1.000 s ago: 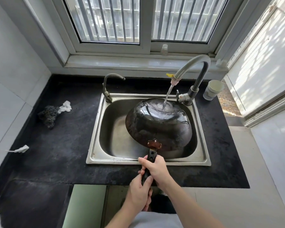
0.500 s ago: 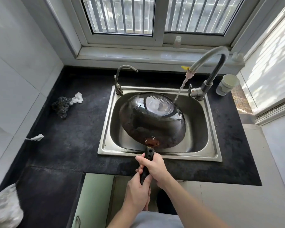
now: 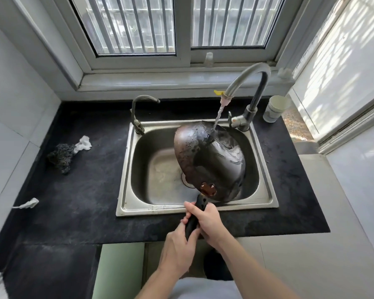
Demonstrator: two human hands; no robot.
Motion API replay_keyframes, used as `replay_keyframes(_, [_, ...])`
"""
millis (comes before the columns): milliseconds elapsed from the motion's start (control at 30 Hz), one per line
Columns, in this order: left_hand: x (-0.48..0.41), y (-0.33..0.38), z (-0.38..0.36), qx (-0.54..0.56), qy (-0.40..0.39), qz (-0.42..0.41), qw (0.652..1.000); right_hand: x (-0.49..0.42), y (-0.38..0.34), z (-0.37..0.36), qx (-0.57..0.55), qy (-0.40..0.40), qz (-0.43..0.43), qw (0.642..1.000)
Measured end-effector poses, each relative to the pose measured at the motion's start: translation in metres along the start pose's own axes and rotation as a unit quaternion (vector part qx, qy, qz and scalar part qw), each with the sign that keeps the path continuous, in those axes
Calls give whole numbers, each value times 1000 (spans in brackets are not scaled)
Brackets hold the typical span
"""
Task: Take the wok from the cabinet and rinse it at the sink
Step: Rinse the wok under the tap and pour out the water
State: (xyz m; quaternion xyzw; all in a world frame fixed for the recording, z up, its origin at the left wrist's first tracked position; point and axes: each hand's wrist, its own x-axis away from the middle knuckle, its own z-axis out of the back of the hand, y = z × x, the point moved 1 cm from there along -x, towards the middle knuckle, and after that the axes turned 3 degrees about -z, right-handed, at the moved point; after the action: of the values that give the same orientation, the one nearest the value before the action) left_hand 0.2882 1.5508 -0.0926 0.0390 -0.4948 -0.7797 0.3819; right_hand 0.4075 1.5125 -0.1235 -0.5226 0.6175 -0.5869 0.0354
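Note:
A dark wok [image 3: 212, 162] is held bottom-up and tilted over the steel sink [image 3: 125, 169], its rim toward the right wall of the basin. Water runs from the tall curved tap [image 3: 249, 80] onto the wok's upper edge. The black wok handle [image 3: 195, 214] points toward me over the sink's front rim. My right hand [image 3: 207, 221] grips the handle nearer the wok. My left hand [image 3: 178, 249] grips the handle's end just below it.
A smaller second tap [image 3: 138, 113] stands at the sink's back left corner. A paper cup [image 3: 275, 107] sits on the black counter at the back right. A steel scourer with a white rag [image 3: 62, 156] and a white scrap [image 3: 27, 203] lie on the left counter.
The wok has rolled from lying flat bottom-up to a steep tilt with its left side raised. Both hands have kept their grip on the handle, and the stream now hits the wok's far edge.

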Motion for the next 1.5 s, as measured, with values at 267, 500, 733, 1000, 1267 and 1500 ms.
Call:
replay_keyframes(267, [-9, 13, -6, -38, 12, -17, 999, -4, -10, 12, -67, -9, -20, 998])
replay_keyframes(500, [-6, 23, -8, -59, 29, -28, 997, -4, -11, 14, -103, -16, -29, 994])
replay_keyframes(733, [-4, 24, -11, -83, 27, -3, 996, -3, -9, 15, -140, -22, -44, 989])
replay_keyframes(1000, [-3, 36, -17, -105, 34, -10, 994, 5, -16, 16, -198, -22, -42, 979])
replay_keyframes(1267, [-3, 42, -19, -113, 58, -25, 992, 7, -17, 20, -213, -27, -46, 976])
replay_keyframes(1500, [1, 22, -9, -42, 26, 8, 999, 7, -10, 9, -126, -30, -25, 991])
